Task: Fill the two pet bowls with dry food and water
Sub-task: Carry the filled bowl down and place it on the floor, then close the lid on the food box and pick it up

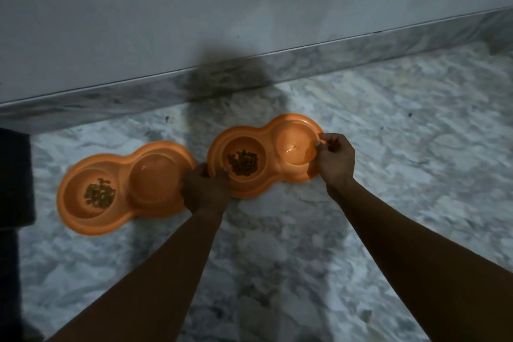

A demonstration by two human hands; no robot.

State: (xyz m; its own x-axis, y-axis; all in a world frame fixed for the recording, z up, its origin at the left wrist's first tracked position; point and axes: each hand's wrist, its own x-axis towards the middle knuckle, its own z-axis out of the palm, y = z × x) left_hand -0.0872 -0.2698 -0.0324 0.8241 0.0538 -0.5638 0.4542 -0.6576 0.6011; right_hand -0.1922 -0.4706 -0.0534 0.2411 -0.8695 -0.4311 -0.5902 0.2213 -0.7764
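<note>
Two orange double pet bowls lie on the marble floor near the wall. The left bowl (pixel 126 166) has brown dry food (pixel 100 193) in its left cup and water in its right cup. The right bowl (pixel 268 147) holds dry food (pixel 243 162) in its left cup and water (pixel 295 148) in its right cup. My left hand (pixel 205 189) grips the right bowl's left rim. My right hand (pixel 334 159) grips its right rim. This bowl sits slightly tilted, its right end farther back.
A grey wall with a marble skirting (pixel 305 61) runs behind the bowls. A dark object (pixel 15 175) stands at the left edge of the floor. Marble floor (pixel 416 161) stretches to the right and toward me.
</note>
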